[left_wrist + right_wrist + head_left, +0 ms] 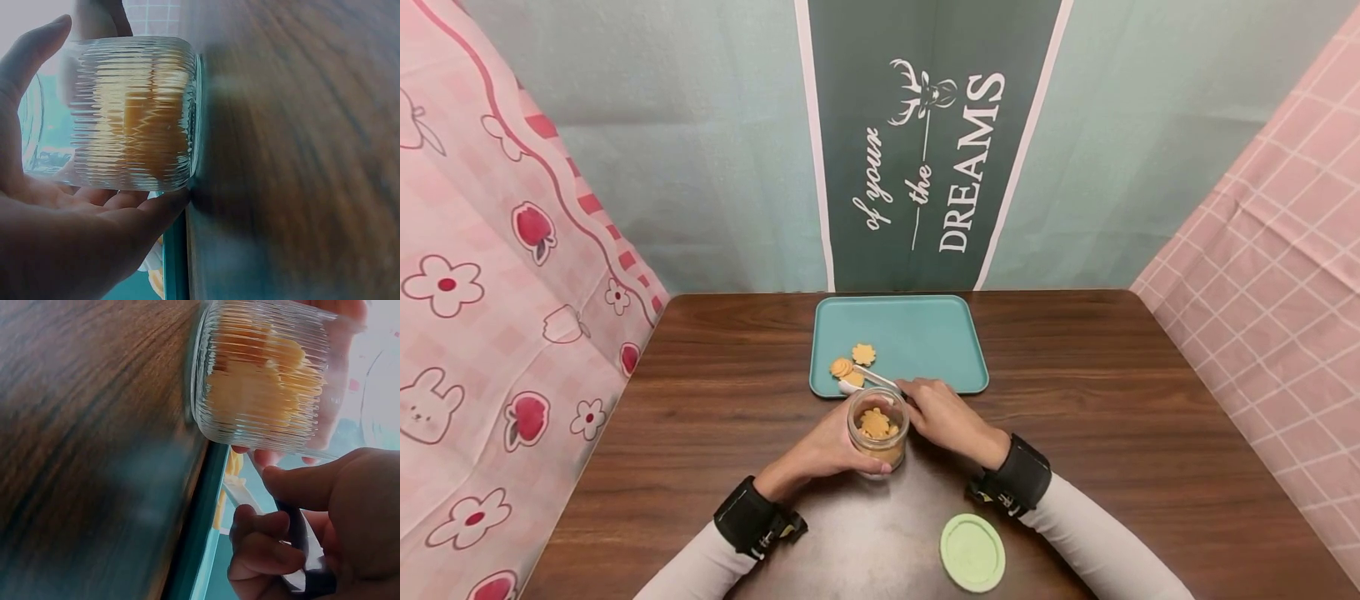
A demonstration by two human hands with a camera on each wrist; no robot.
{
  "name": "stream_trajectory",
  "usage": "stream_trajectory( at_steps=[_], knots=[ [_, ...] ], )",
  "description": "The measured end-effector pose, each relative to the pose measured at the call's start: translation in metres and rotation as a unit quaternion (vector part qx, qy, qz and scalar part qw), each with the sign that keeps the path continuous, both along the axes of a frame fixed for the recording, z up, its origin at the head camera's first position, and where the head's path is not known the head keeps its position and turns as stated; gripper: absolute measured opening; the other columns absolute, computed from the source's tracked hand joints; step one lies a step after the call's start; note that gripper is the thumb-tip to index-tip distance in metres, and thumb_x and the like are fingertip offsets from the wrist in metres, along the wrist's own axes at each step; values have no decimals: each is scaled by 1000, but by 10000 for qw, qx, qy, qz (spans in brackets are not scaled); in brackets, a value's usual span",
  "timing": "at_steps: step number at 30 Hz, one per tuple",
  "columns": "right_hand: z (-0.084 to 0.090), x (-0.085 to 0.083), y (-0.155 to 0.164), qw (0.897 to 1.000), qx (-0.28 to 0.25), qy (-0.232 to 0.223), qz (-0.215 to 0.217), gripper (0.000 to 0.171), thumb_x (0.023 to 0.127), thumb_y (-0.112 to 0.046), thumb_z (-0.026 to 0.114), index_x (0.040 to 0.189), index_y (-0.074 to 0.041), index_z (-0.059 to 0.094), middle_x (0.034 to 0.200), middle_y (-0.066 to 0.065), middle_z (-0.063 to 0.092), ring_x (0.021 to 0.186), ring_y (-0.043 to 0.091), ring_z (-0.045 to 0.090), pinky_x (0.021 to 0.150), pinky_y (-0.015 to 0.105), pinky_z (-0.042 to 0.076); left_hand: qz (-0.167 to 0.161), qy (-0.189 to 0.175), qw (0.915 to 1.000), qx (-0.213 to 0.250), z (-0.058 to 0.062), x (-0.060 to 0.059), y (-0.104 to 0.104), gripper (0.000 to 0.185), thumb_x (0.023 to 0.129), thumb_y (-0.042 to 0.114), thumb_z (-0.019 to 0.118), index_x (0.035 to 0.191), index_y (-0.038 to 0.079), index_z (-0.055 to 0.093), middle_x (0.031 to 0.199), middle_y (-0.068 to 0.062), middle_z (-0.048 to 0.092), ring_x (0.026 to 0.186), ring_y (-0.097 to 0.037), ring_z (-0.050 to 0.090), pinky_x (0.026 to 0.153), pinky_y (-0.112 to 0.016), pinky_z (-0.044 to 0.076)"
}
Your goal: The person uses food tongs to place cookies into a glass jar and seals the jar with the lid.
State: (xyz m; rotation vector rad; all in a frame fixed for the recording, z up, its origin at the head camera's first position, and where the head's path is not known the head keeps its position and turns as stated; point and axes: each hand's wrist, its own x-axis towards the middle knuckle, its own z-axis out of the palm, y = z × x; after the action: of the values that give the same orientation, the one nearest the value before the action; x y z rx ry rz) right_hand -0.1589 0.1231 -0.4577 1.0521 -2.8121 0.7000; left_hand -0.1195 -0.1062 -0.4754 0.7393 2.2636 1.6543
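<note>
Ribbed clear glass forms the jar [878, 433], which stands upright on the dark wooden bench [1150, 433] just at 6 o'clock of the teal tray [925, 333], its mouth uncovered and orange flower-shaped biscuits [876, 423] piled inside. The left hand [827, 450] wraps round the jar from its 9 o'clock side, palm and fingers curled against the ribbed wall; the left wrist view shows the thumb on one side of the glass and the fingers [144, 209] under the other. The right hand [943, 417] sits just at 3 o'clock of the jar, its fingers closed on the handle of a white spoon [868, 381], thumb pressed along the top. The spoon's bowl rests on the tray's near left corner, touching a small cluster of biscuits; one more flower biscuit [863, 354] lies just at 12 o'clock of them. A pale green lid [972, 552] lies flat on the bench at 5 o'clock of the jar, well apart from both hands.
</note>
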Motion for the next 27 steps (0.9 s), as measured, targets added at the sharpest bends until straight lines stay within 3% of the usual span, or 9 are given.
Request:
stream_trajectory(
  at_steps=[9,27],
  knots=[
    [4,1,3,9982,273,531,-41,22,97,-6,73,118,2,71,82,8,66,75,24,68,60,37,53,-53,35,10000,42,0,0,0,84,71,17,99,142,6,56,141,-8,60,134,-24,54,116,-34,41],
    [17,0,12,9979,287,579,11,16,98,-9,74,110,2,71,75,2,58,67,16,58,58,31,47,38,-1,9999,-100,2,1,1,82,70,17,100,139,6,56,137,-6,61,132,-22,54,116,-37,40]
  ],
)
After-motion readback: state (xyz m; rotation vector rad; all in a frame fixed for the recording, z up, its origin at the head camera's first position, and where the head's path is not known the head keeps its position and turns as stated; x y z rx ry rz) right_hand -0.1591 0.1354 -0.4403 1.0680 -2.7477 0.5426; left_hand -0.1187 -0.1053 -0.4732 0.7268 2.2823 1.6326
